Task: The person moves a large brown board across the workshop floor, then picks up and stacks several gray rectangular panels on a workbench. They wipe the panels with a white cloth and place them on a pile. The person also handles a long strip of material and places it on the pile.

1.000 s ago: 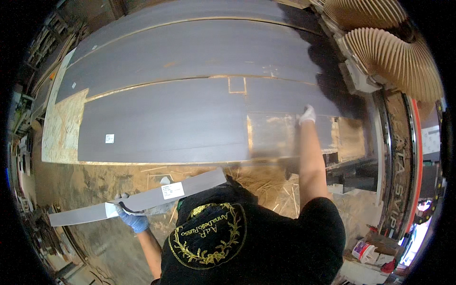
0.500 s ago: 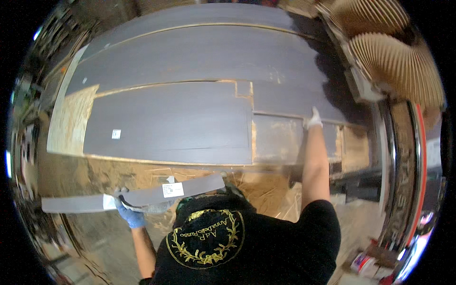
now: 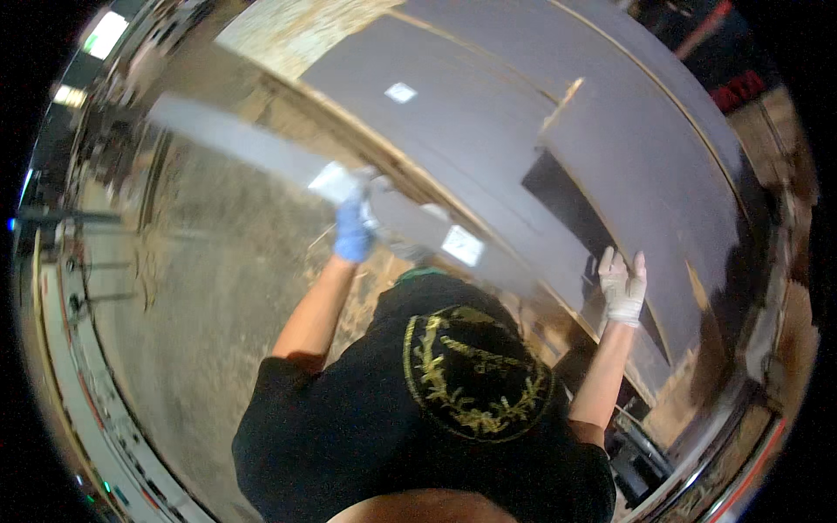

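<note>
My left hand [image 3: 353, 228], in a blue glove, is closed around a long narrow grey strip of board [image 3: 244, 141]. The strip slants from upper left towards my chest and carries white labels [image 3: 463, 247]. Pale-gloved, my right hand [image 3: 622, 292] grips the near edge of a grey panel [image 3: 649, 161], fingers over the edge. A dark gap shows along that panel's left side, beside another grey panel [image 3: 479, 131] with a white label. Motion blurs the strip, and my left fingertips are partly hidden behind it.
Rough wood-chip board [image 3: 314, 30] shows at the stack's far left corner. Wood scraps lie on the dusty floor [image 3: 235, 270] beside the stack. A long pale rail [image 3: 105, 418] runs along the left, and machine parts [image 3: 641, 453] stand at lower right.
My view has turned, and the strip now slants instead of lying nearly level. The panel under my right hand has shifted against its neighbour, exposing a dark gap. Both hands keep hold.
</note>
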`<move>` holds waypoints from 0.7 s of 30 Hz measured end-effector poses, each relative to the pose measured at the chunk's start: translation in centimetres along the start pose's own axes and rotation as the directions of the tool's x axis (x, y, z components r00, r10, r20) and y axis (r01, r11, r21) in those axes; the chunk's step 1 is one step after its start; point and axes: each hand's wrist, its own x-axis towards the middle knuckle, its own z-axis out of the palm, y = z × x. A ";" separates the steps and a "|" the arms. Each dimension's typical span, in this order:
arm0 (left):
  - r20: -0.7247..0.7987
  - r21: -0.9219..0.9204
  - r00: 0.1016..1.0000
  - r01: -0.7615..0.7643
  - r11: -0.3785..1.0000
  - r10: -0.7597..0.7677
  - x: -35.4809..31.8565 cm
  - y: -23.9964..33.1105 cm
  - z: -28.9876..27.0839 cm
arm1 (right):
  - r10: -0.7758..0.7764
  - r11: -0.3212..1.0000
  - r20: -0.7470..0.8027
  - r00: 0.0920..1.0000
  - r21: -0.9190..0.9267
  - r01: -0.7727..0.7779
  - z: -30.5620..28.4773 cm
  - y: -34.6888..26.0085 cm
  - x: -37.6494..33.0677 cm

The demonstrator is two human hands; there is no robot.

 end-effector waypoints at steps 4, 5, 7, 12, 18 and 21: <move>0.113 -0.399 0.993 0.023 0.917 0.024 -0.4 2.6 1.8 | 0.352 0.928 0.042 0.935 -0.147 -0.342 5.9 11.5 2.3; 0.123 -0.433 0.992 0.028 0.901 0.028 -0.4 2.3 1.7 | 0.303 0.928 0.085 0.949 -0.253 -0.274 7.3 14.1 2.3; 0.143 -0.495 0.989 0.047 0.868 0.028 -0.2 1.6 1.5 | 0.468 0.788 0.109 0.877 -0.499 -0.359 8.0 15.9 0.5; 0.187 -0.460 0.982 0.056 0.886 0.035 0.3 0.3 1.2 | 0.370 -0.083 0.495 0.786 -0.825 0.559 11.9 17.6 -4.6; 0.218 0.085 0.976 -0.020 0.996 0.001 -0.9 -1.7 1.5 | 0.240 -0.517 0.602 0.761 -0.584 0.625 9.7 23.2 -4.9; 0.246 0.049 0.960 0.124 0.991 -0.133 0.0 -1.9 -1.4 | 0.130 -0.587 0.701 0.702 -0.516 0.624 8.4 18.6 -2.4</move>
